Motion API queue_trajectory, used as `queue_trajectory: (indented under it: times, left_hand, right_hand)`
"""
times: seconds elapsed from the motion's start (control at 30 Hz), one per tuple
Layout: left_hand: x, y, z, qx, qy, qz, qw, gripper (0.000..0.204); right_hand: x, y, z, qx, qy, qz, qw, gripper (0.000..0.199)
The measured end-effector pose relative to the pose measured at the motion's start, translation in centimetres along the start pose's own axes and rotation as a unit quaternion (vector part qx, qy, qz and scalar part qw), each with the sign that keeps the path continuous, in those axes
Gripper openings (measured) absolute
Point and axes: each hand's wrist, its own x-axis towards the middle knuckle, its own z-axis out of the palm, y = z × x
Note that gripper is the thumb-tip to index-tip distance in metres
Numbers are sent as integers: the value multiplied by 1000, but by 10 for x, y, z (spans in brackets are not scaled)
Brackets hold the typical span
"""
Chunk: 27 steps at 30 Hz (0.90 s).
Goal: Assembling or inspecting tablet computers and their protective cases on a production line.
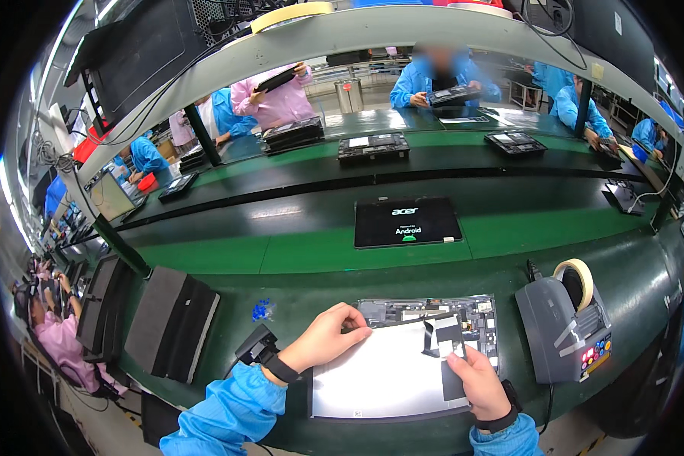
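Observation:
A flat display panel (387,372) with a silver-white back lies tilted on the near bench, overlapping an opened tablet body (410,308) with exposed circuit boards. My left hand (330,337) is closed at the panel's upper left edge, thumb and forefinger pinched together there; its other fingers are curled. Gripping the panel's right edge is my right hand (480,384), thumb on top beside the black strips (450,334), its other fingers mostly hidden. Both wrists wear black bands, and a small black device (257,343) sits next to the left one.
A grey tape dispenser (558,327) with a tape roll stands right. Foam-like black slabs (171,323) and small blue pieces (262,309) are left. A lit tablet (407,222) lies on the green belt ahead. Coworkers handle devices beyond the far shelf (281,171).

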Motion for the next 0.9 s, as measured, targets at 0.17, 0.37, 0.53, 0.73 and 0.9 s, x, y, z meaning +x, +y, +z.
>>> queue_trajectory:
  times: [0.17, 0.37, 0.53, 0.73, 0.9]
  left_hand:
    - [3, -10, 6, -18, -10, -39, 999, 17]
    - [-6, -2, -21, -33, 46, 122, 991, 13]
    - [-33, -70, -122, 73, 140, -172, 972, 23]
    - [-38, -128, -128, 198, 154, -268, 930, 28]
    - [-56, -132, -118, 350, 360, -175, 847, 18]
  right_hand:
    - [-3, -4, 5, -15, 6, -12, 1000, 28]
    - [0, 1, -5, -22, 11, -14, 1000, 28]
    - [1, 4, 1, -6, 3, -35, 999, 27]
    - [2, 8, -6, -3, 7, -30, 1000, 28]
    - [0, 6, -3, -18, 18, -38, 999, 28]
